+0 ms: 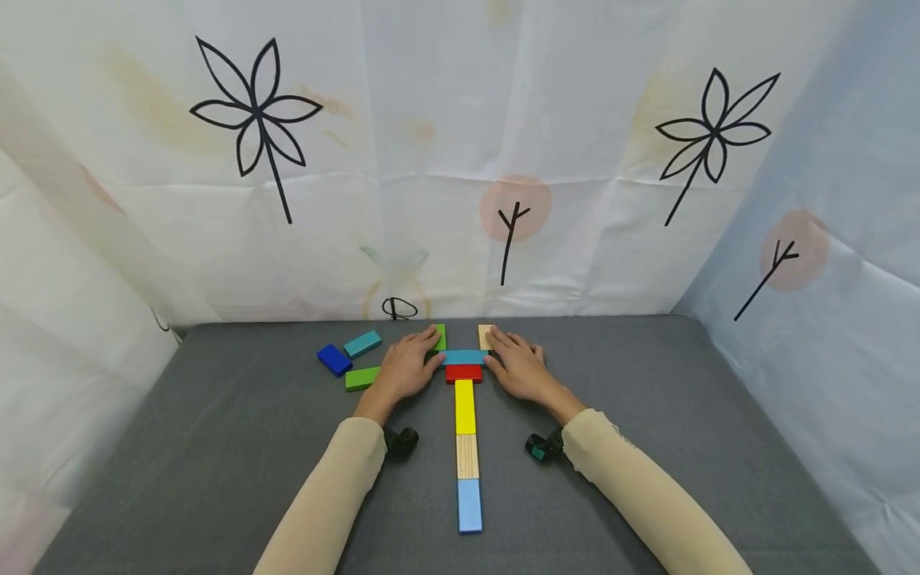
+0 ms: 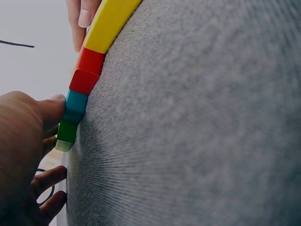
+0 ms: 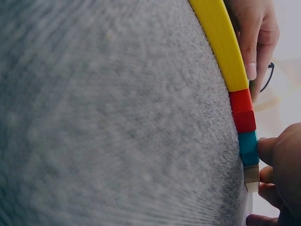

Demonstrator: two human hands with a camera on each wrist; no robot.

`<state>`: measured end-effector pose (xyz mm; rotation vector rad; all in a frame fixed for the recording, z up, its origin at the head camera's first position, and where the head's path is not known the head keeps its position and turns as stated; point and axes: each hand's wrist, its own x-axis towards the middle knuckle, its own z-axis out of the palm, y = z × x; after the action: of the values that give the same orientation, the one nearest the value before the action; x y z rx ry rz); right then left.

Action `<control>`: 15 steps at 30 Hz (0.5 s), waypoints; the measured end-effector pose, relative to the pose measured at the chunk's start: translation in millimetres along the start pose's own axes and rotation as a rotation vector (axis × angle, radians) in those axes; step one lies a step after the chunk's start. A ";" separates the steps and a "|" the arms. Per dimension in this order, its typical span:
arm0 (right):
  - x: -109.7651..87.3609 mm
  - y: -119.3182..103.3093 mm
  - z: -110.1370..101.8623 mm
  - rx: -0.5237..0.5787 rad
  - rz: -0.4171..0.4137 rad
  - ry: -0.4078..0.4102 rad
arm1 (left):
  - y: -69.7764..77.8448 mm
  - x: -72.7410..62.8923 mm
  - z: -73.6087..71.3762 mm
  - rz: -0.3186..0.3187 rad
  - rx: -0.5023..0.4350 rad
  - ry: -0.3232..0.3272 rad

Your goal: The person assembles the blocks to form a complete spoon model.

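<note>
Left grip (image 1: 406, 366) and right grip (image 1: 521, 370), both unclenched, fingers against far green block (image 1: 442, 339) and far wooden block (image 1: 482, 339) respectively, thumbs at opposite ends of teal block (image 1: 465, 358), near middle of counter (image 1: 208, 463) far edge, where uneven thumb pressure could skew it from red block (image 1: 463, 374).

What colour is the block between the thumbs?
It's a teal-blue block, best seen in the head view, just beyond the red block.
</note>
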<state>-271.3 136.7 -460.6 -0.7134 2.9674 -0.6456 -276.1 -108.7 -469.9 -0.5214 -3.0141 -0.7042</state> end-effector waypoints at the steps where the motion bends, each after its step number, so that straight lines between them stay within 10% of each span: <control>1: -0.3 -0.4 -0.1 -0.003 0.001 -0.002 | 0.1 -0.4 0.2 0.001 -0.001 0.001; 15: -5.2 -3.2 0.6 -0.002 0.014 -0.027 | 1.5 -8.0 1.9 0.027 0.007 0.023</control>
<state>-265.2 136.1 -460.3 -0.6959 2.9458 -0.6265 -267.9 -109.1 -471.6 -0.5489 -2.9816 -0.6934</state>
